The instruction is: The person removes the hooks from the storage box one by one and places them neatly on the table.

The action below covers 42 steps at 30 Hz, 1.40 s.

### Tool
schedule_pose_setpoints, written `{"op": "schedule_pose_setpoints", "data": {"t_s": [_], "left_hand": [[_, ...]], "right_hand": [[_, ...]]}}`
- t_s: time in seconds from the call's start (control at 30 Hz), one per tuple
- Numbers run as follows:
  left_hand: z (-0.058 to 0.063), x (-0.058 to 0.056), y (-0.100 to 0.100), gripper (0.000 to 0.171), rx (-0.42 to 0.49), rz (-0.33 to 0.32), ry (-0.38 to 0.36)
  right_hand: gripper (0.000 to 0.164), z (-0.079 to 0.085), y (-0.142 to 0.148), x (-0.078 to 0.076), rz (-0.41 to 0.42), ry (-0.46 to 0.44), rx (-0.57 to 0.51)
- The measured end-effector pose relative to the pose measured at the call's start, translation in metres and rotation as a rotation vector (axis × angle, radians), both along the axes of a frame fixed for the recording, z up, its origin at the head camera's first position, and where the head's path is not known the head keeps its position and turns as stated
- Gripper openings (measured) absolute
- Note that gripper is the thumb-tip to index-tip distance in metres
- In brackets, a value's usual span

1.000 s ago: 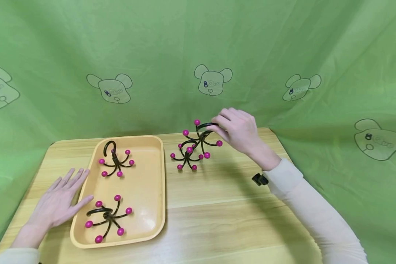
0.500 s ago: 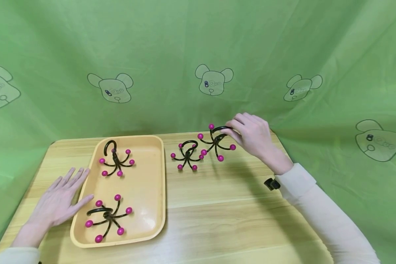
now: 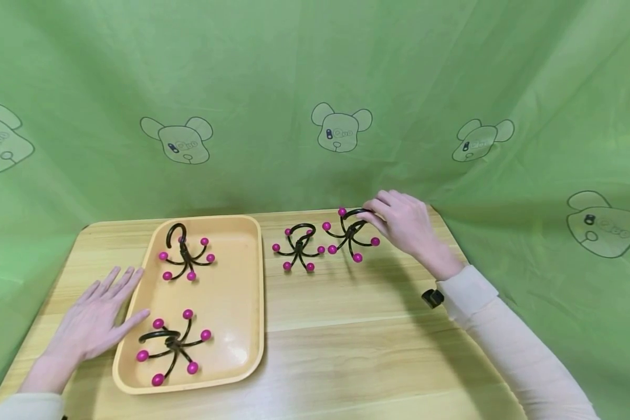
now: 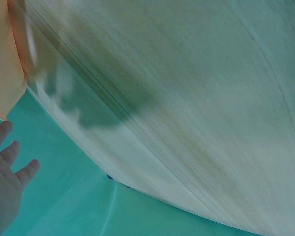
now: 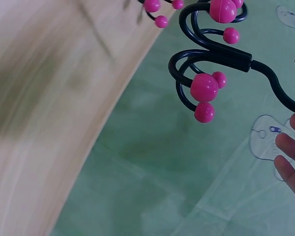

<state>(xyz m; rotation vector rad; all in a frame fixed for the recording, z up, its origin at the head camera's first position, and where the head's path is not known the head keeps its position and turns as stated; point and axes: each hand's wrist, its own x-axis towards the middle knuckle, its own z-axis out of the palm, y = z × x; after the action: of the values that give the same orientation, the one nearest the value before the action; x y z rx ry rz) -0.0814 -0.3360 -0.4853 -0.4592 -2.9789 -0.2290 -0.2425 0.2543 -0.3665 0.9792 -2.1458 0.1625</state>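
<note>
My right hand (image 3: 404, 224) pinches the curved top of a black multi-arm hanging hook (image 3: 350, 232) with pink ball tips, at the back right of the table. In the right wrist view this hanging hook (image 5: 228, 56) shows its bent arms, with the fingers at the right edge. Just left of it a similar hanging hook (image 3: 298, 248) stands on the table. Two more hanging hooks are in the yellow tray (image 3: 259, 291): one hook (image 3: 185, 254) at the back, another hook (image 3: 173, 343) in front. My left hand (image 3: 91, 321) lies with straight fingers along the tray's left side.
The tray sits on the left half of a light wood table (image 3: 346, 350). A green curtain (image 3: 273, 163) with printed bear heads surrounds the back and sides. A small black clip (image 3: 433, 298) sits by the right cuff.
My right hand has carried its hanging hook to the right, away from the one on the table, then lowered it slightly. The left hand has stayed in place.
</note>
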Motion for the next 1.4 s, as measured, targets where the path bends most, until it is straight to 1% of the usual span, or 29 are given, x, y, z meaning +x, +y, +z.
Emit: {"op": "schedule_pose_setpoints", "data": {"t_s": [0.1,0.2,0.4,0.67,0.83,0.97,1.07,1.2,1.27,1.4], "left_hand": [[0.000,0.000,0.000,0.087,0.000,0.001,-0.005],[0.000,0.000,0.000,0.087,0.003,0.001,-0.005],[0.000,0.000,-0.001,0.087,0.009,0.004,-0.007],[0.001,0.000,0.000,0.088,0.007,0.004,-0.007],[0.001,0.000,0.001,0.087,0.008,0.007,-0.013],[0.001,0.000,0.001,0.087,0.009,0.008,-0.015],[0.001,0.000,0.001,0.087,0.008,0.009,-0.016],[0.001,0.000,0.001,0.087,0.011,0.010,-0.016],[0.001,0.000,0.001,0.087,0.011,0.011,-0.014],[0.001,0.000,0.001,0.087,0.013,0.015,-0.012]], "right_hand": [[0.062,-0.008,0.002,-0.003,-0.013,-0.016,0.009],[0.066,-0.013,0.003,-0.005,-0.025,-0.032,0.013],[0.072,-0.026,0.006,-0.012,-0.068,-0.097,0.023],[0.075,-0.048,0.013,-0.024,-0.080,-0.151,0.026],[0.076,-0.059,0.016,-0.026,-0.095,-0.198,0.029],[0.075,-0.066,0.018,-0.028,-0.097,-0.205,0.024],[0.068,-0.070,0.020,-0.030,-0.095,-0.206,0.016],[0.036,-0.076,0.022,-0.033,-0.092,-0.225,-0.002],[0.025,-0.078,0.022,-0.034,-0.100,-0.242,-0.005],[0.021,-0.079,0.021,-0.036,-0.115,-0.273,-0.002]]}}
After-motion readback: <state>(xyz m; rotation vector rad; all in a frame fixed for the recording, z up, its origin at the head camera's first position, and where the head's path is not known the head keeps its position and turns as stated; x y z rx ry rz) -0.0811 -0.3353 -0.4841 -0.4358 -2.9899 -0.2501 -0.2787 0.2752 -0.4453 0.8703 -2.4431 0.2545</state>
